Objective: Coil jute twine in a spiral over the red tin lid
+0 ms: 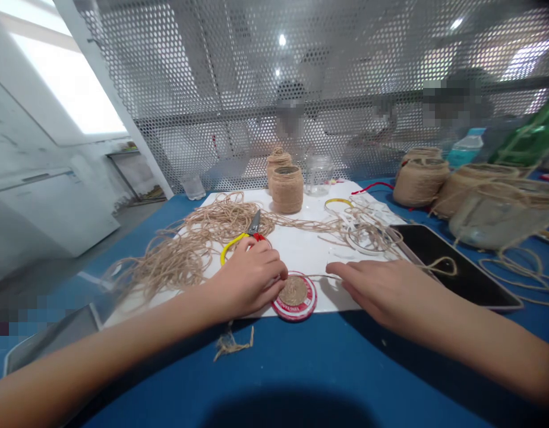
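A round red-and-white jar lid (281,310) lies at the front edge of the white sheet, with a flat coil of twine (294,290) on its middle. My left hand (252,276) bends its fingers over the lid's left side and grips it there. From the coil a strand of twine (319,276) runs right to my right hand (372,285), whose thumb and fingers are closed on it. Past that wrist the twine shows again as a loop (444,266). Scissors (254,224) with yellow and red handles lie just behind my left hand.
A big tangle of twine (176,255) covers the left of the white sheet (292,241). Twine-wrapped jars (287,190) and a clear jar (318,176) stand behind. On the right are a dark tablet (457,264), more jars (420,181) and bottles (468,148). A perforated metal panel (239,89) closes the back.
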`<state>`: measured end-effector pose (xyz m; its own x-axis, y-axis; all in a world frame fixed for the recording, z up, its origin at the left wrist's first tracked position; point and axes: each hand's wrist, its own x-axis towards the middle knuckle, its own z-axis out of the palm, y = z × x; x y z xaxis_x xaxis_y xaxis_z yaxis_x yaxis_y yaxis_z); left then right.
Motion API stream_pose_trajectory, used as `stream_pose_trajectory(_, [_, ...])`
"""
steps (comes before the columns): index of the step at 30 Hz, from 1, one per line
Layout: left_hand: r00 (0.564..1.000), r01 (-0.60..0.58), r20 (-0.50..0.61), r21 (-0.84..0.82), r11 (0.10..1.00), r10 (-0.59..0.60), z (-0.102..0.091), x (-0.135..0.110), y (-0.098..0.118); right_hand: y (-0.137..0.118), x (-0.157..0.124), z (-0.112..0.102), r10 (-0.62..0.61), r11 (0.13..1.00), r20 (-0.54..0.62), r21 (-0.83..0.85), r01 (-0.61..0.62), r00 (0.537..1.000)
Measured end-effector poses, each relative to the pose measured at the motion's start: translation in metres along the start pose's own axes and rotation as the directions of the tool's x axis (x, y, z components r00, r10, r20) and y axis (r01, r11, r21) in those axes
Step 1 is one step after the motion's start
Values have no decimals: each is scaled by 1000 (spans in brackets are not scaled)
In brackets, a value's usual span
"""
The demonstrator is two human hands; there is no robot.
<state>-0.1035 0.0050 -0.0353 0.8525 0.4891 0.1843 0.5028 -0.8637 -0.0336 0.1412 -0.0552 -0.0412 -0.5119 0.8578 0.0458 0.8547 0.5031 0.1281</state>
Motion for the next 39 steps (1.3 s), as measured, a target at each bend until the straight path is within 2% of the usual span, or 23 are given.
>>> stream_pose_trajectory(5, [997,-74,-13,49,996,75,4,-1,1,0,-2,0,-20,1000,-5,-6,20,1000])
stream_pose_trajectory(12, [999,-34,40,51,998,32,2,-1,3,-3,-1,1,-22,1000,8,5,22,1000])
stream_pose_trajectory(19, [993,-105,70,126,986,97,1,-1,0,-4,-2,-3,-25,1000,21,0,25,999])
stream_pose_trajectory(24, [988,-146,79,145,979,135,-3,2,0,-8,-5,-1,-53,999,-21,4,53,998])
stream_pose_trajectory(28, [988,-155,46,142,978,150,-3,3,1,-11,-6,2,-82,996,-32,11,83,996])
stream_pose_trajectory(35, [988,-136,88,60,989,130,0,3,-1,-13,-7,-1,-101,994,-34,46,102,994])
stream_pose_trajectory(39, [988,-134,79,35,990,131,6,2,-4,-14,-8,-3,-129,983,-40,123,133,991])
